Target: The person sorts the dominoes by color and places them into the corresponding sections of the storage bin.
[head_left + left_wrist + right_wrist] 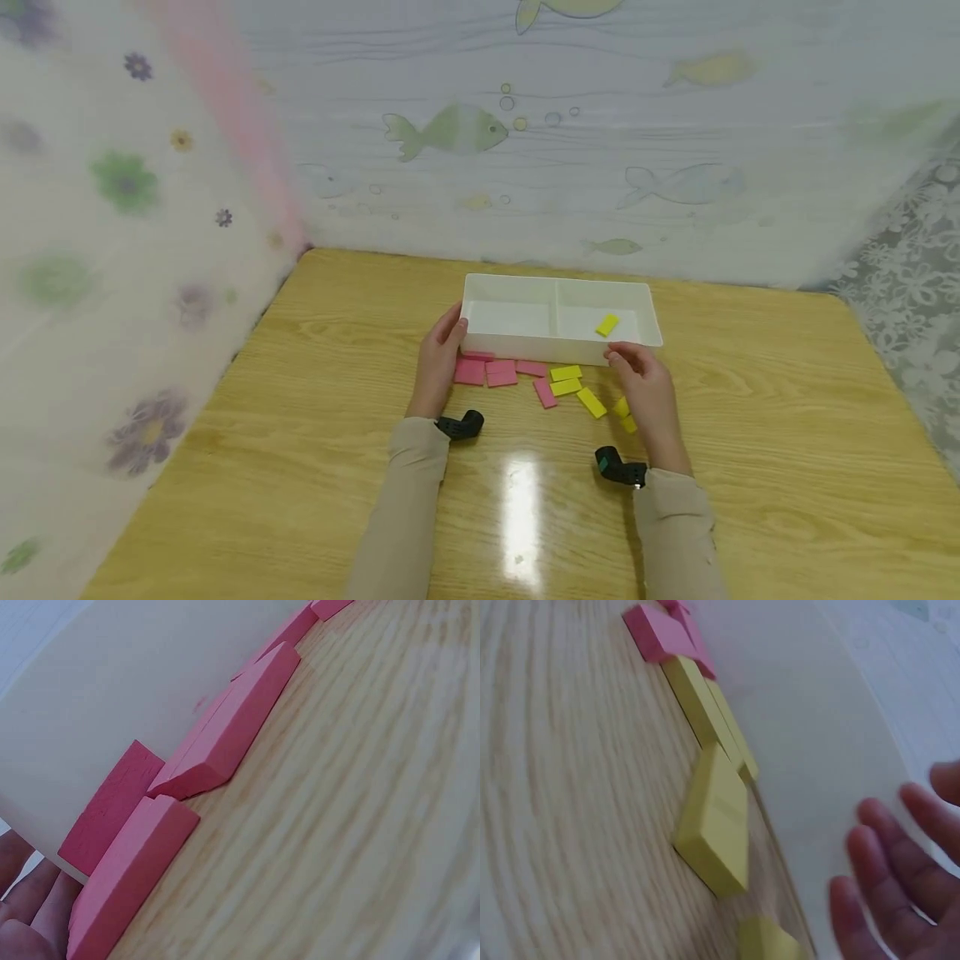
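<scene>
Head view gives us a white two-part box (534,347) on a wooden table (300,433), with one yellow block (607,325) lying in its right compartment. Our left hand (437,364) grips the box's left end, thumb near the front corner. Our right hand (649,400) is at the front wall toward the right end; from the right wrist we see its fingers loosely bent and slightly apart, but we cannot tell whether they pinch the rim.

Along the front of the box we find pink blocks (469,372) on the left, one propped against the wall, and yellow pieces (592,402) on the right, some partly hidden by the right hand. We wear beige sleeves (408,508), and fish drawings (457,129) decorate the wall behind the table.
</scene>
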Tool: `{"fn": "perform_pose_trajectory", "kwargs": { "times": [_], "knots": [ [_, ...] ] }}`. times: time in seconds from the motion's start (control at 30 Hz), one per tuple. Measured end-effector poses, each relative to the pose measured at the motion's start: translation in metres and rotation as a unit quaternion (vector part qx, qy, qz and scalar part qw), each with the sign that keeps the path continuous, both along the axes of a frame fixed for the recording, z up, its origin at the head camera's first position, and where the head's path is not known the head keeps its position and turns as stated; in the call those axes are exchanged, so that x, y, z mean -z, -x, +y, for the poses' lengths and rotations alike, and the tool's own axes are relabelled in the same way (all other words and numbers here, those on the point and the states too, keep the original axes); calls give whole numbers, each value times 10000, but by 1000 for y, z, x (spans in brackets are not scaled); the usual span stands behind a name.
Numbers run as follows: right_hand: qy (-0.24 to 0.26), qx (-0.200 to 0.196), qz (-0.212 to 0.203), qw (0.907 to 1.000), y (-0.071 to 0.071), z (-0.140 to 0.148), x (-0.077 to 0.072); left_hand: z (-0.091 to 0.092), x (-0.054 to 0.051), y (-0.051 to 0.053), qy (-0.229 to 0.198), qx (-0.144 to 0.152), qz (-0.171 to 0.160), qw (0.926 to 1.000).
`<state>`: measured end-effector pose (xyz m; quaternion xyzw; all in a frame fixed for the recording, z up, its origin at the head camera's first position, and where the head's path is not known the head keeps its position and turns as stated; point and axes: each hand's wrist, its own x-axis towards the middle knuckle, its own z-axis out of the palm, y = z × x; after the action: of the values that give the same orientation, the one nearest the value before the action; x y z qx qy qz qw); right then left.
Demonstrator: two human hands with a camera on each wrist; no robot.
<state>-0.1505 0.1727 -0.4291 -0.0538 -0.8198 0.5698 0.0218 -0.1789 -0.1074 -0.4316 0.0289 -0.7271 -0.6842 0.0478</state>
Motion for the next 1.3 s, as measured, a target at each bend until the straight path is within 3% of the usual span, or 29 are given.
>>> {"fn": "perform_pose_trajectory", "kwargs": {
  "times": [0.13, 0.23, 0.4, 0.5, 0.67, 0.93, 1.07, 1.3],
  "knots": [
    [-809, -698, -300, 9938, 1, 6, -1, -6, 2, -1, 88, -64, 20, 9999],
    [-1176, -1009, -394, 9871, 1, 11, -2, -10, 7, 1, 43, -90, -17, 9999],
    [-1306, -966, -393, 9859, 2, 22, -9, -16, 21, 12, 40, -141, 43, 9999],
    [-1435, -995, -512, 9833, 2, 30, -13, -15, 14, 11, 19, -126, 62, 9999],
    [-1856, -1323, -775, 9706, 2, 40, -17, -10, 3, 10, -208, -63, 69, 9997],
    [-2035, -1944, -1195, 9521, 0, 47, -11, -6, 27, 20, -314, -85, 93, 9994],
    [-2121, -2105, -1095, 9480, -2, 46, -9, -4, 31, 20, -256, -126, 152, 9995],
    [-2169, -2241, -829, 9465, -4, 47, -7, -3, 27, 19, -255, -34, 157, 9995]
  ]
}}
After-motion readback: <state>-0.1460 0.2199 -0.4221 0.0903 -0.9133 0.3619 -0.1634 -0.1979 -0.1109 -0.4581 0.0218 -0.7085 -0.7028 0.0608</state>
